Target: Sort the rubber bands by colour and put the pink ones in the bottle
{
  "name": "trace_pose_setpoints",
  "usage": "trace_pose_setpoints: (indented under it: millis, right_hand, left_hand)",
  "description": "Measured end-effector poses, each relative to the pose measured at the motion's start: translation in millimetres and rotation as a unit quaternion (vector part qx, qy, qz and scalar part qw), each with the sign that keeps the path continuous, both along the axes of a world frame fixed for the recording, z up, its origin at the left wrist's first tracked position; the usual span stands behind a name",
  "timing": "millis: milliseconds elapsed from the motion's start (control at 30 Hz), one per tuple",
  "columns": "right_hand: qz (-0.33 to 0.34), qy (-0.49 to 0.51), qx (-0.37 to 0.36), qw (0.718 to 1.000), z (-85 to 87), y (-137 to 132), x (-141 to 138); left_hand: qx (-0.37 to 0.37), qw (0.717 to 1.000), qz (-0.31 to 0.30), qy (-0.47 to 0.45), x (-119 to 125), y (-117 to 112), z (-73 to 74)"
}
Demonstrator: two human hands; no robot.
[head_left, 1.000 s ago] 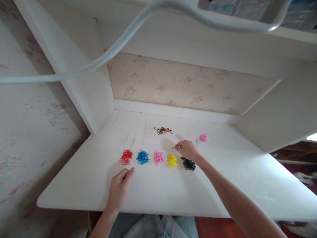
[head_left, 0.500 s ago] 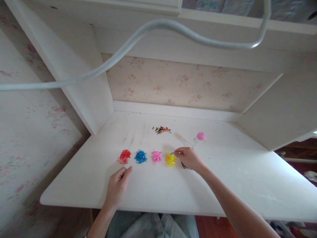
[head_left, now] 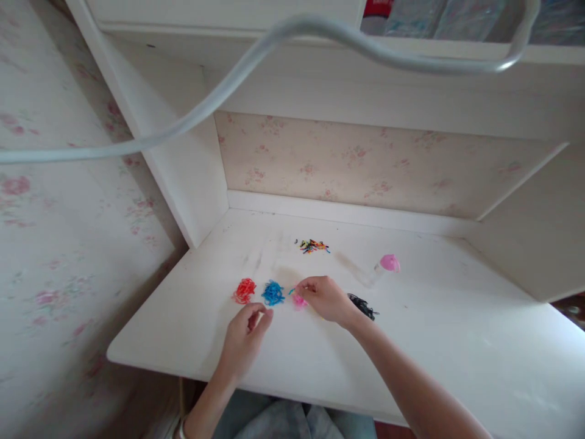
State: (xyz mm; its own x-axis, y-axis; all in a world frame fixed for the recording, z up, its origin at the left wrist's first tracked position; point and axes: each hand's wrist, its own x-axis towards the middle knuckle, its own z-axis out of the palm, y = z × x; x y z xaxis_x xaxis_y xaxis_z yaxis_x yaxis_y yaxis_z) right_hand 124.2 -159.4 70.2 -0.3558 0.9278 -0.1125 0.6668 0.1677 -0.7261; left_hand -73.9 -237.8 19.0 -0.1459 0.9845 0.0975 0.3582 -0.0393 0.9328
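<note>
On the white desk lie small heaps of rubber bands: a red heap, a blue heap, a pink heap partly under my fingers, and a black heap. A yellow heap is hidden behind my right hand. That hand pinches a small blue band just right of the blue heap. My left hand rests on the desk below the blue heap, fingers curled together, nothing visible in them.
A mixed heap of bands lies farther back. A clear bottle with a pink cap lies on its side at the right. White shelf walls enclose the desk, and a grey hose loops overhead.
My right hand has moved left with the blue band, from beside the black heap, past the yellow one, to near the blue heap. My left hand has stayed put, its fingers curled tighter.
</note>
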Motion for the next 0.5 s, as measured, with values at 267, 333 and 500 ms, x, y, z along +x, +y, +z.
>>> trace_pose_setpoints:
  millis: [267,333,500]
  right_hand:
    - [0.039,0.020,0.006,0.999,2.2,-24,-14]
    - [0.040,0.019,0.004,0.999,0.3,-29,-12]
    - [0.028,0.018,-0.003,0.999,-6.4,-41,0]
  left_hand:
    - [0.072,0.994,-0.051,0.065,25,2,21.9]
    - [0.079,0.994,-0.061,0.054,26,0,19.9]
    - [0.066,0.994,-0.073,0.050,27,-3,14.6]
